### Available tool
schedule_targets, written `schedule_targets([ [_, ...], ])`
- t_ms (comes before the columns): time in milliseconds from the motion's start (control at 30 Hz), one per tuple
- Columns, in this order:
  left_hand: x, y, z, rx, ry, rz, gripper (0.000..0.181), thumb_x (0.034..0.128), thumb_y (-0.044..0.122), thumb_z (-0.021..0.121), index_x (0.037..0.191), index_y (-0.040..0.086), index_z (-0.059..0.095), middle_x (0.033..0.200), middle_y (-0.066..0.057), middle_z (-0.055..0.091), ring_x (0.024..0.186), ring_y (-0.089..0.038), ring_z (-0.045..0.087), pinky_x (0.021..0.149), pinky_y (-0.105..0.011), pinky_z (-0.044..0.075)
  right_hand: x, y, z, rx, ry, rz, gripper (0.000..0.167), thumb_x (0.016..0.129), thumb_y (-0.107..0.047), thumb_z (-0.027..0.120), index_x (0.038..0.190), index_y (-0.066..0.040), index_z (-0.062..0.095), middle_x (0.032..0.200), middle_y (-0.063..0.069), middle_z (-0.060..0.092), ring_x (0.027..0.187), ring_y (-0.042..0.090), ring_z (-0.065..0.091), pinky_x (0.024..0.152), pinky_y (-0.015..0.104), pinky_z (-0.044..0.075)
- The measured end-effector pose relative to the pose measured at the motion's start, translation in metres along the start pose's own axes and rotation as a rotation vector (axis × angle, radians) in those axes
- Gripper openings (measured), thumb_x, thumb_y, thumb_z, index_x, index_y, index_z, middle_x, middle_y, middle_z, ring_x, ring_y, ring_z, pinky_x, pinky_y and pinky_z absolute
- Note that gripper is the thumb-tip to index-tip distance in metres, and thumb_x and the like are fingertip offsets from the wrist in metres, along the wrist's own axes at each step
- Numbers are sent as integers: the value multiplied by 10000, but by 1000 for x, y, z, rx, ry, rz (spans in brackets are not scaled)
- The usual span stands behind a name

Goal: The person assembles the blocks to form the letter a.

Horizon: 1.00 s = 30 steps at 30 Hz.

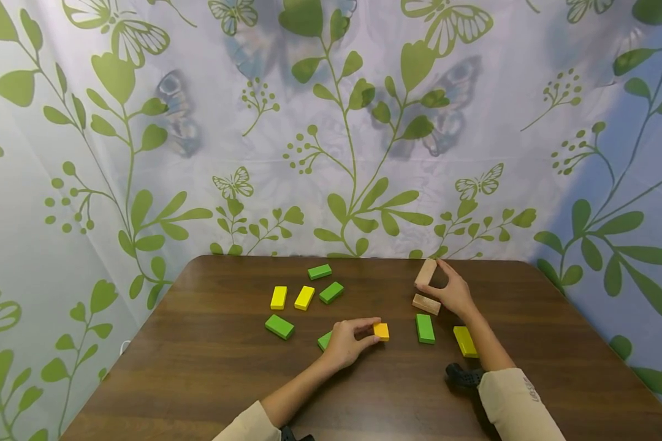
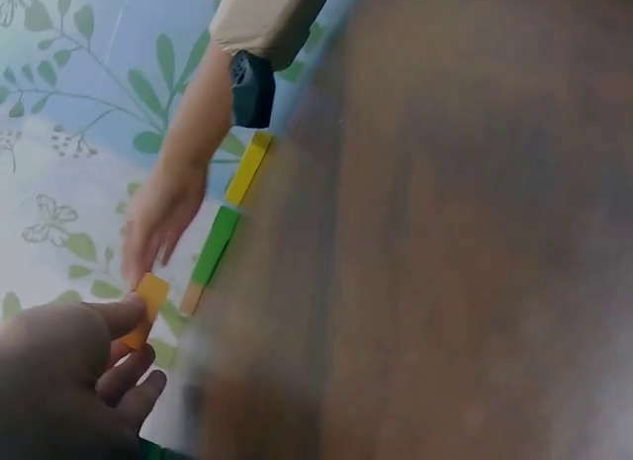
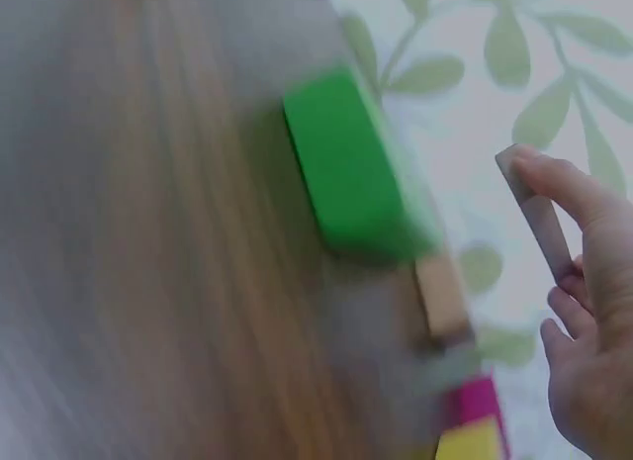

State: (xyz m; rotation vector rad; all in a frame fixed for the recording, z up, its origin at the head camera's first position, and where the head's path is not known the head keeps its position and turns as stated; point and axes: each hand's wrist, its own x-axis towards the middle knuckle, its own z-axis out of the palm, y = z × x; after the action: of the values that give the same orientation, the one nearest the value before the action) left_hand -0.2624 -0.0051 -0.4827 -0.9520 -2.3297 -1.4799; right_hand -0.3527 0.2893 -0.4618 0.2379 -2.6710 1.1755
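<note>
Now my left hand (image 1: 344,347) is pinching an orange block (image 1: 382,332), my right hand (image 1: 455,295) a wooden one (image 1: 426,272); other blocks (image 1: 279,327) are remaining.

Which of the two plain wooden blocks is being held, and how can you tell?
The wooden block farther from the head camera: the right hand pinches it between thumb and fingers, whereas the other wooden block lies nearer, on the table, ungripped.

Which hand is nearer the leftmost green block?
Left: the left hand is a short way right of that green block; the right hand is much farther right.
</note>
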Motion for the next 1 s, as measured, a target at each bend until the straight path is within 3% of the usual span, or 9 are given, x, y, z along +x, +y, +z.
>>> schedule_targets([
  [133, -5, -7, 3, 91, -23, 46, 356, 805, 122, 711, 1131, -10, 652, 1092, -72, 661, 999, -123, 614, 807, -221, 493, -2, -27, 17, 30, -7, -63, 978, 739, -463, 740, 1469, -65, 225, 1487, 193, 219, 1318, 431, 219, 983, 619, 250],
  [367, -7, -21, -7, 202, -26, -23, 358, 828, 168, 696, 1165, 59, 650, 1135, -21, 643, 1051, -140, 589, 880, -296, 469, -11, -58, 57, 104, -62, -129, 960, 728, -449, 755, 1449, -37, 274, 1475, 157, 271, 1322, 369, 265, 1013, 553, 275],
  [700, -8, -36, -27, 285, -11, -108, 335, 850, 187, 673, 1169, 86, 652, 1135, -34, 643, 1048, -176, 594, 873, -338, 477, -14, -67, 91, 106, -167, -132, 975, 720, -455, 757, 1434, 9, 280, 1464, 179, 283, 1293, 373, 322, 990, 501, 342],
  [1000, -12, -44, -42, 286, -20, -95, 332, 863, 197, 659, 1179, 95, 647, 1151, -29, 637, 1059, -195, 586, 870, -367, 476, -15, -64, 99, 41, -259, -120, 973, 709, -489, 751, 1435, -22, 302, 1453, 162, 312, 1305, 343, 316, 1008, 504, 318],
])
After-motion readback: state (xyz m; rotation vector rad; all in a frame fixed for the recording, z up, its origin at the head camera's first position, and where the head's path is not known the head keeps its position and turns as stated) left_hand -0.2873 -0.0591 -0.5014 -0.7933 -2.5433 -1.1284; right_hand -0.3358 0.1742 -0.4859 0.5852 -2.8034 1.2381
